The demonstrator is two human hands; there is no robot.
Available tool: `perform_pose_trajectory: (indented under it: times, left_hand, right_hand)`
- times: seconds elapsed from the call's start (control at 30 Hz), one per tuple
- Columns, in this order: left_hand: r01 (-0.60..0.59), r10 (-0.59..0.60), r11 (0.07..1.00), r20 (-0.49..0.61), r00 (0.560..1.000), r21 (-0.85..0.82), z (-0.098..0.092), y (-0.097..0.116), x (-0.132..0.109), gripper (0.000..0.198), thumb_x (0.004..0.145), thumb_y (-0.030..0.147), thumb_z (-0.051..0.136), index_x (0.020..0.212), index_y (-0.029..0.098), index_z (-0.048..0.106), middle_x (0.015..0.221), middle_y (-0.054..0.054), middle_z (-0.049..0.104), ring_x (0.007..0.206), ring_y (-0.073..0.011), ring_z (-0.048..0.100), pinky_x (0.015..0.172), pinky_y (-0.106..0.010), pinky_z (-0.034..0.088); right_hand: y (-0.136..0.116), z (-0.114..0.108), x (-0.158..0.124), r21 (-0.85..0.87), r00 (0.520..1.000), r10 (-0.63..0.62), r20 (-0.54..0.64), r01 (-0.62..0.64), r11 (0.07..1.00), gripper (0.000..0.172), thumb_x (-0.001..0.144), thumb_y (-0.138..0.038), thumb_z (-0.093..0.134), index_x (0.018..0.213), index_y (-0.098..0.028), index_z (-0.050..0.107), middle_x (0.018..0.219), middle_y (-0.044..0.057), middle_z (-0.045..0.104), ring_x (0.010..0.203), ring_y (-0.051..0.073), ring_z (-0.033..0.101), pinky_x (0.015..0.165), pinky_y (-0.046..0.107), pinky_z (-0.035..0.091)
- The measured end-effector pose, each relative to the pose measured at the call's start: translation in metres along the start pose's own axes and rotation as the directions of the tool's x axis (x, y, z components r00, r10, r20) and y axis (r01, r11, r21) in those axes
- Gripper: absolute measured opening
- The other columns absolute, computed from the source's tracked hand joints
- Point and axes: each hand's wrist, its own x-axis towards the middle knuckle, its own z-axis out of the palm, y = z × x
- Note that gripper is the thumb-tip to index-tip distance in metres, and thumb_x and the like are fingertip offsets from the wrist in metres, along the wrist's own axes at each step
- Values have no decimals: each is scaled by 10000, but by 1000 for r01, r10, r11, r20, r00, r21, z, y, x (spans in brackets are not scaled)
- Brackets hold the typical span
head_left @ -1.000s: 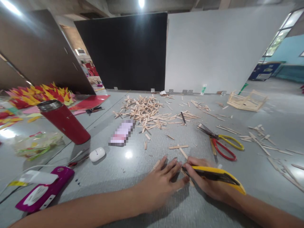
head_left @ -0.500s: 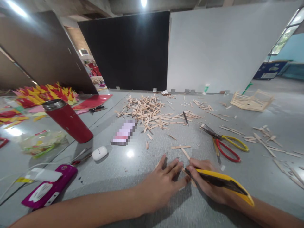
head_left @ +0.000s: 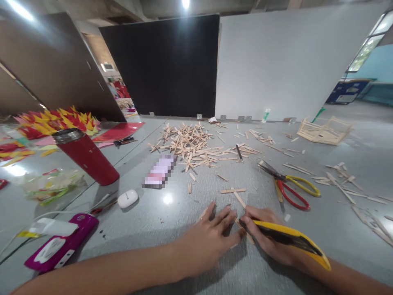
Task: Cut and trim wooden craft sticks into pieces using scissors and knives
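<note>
Pressing with one side, gripping with the other

A black board (head_left: 162,65) and a white board (head_left: 276,61) stand along the far side of my counter (head_left: 172,217), perhaps to screen it from the room. The pile of wooden sticks (head_left: 190,143) lies before them, beyond my hands, which seems to keep the near part for close work. My red flask (head_left: 89,157) stands off to the left, well apart from the wood.

My left hand (head_left: 208,241) lies low, fingers spread apart and pressing down, I judge to steady what is under them. My right hand (head_left: 268,245) is clamped on a yellow-and-black tool (head_left: 288,237), a cutter by its look, gripped near its dark front end, probably for control; I cannot see a blade. The scissors (head_left: 281,177) rest beyond that hand, handles angled out to the right.

Beyond my right fingers a thin stick (head_left: 239,199) runs to a crosswise stick (head_left: 233,190), and a narrow wood strip (head_left: 250,237) shows between my hands, close by the tool's tip
</note>
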Motion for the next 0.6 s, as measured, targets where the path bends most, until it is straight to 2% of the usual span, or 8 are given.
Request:
perform_pose_trajectory:
  times: [0.17,0.3,0.43,0.6]
  left_hand:
    - [1,0,1000,25,1000,-12,0,1,0,645,1106,262,594,1715,169,406,1693,-312,503,1583,-458,504,1268,-714,360]
    - [12,-12,1000,49,999,-3,-3,2,-1,665,1120,268,562,1745,179,355,1704,-299,496,1597,-439,493,1283,-695,354]
    - [12,-12,1000,39,999,3,0,1,-2,676,1119,280,575,1752,185,356,1720,-285,485,1608,-429,480,1306,-677,327]
    - [1,-1,1000,7,1000,15,6,0,-3,686,1105,278,610,1741,173,376,1701,-296,506,1597,-432,497,1303,-677,330]
  right_hand:
    - [2,-1,0,4,1000,-2,17,2,1000,376,1123,-366,447,758,-281,473,638,-14,631,566,200,618,609,332,478]
    - [5,3,1,3,1000,-3,26,3,1000,405,1135,-405,434,753,-273,455,629,-31,599,559,175,577,610,313,459]
    - [6,5,0,2,1000,3,18,-3,1000,402,1140,-409,417,765,-269,456,653,-28,605,596,173,589,650,310,470]
    - [3,2,0,-3,1000,-22,23,22,1000,349,1120,-340,440,779,-270,468,661,-35,608,589,164,592,616,292,429]
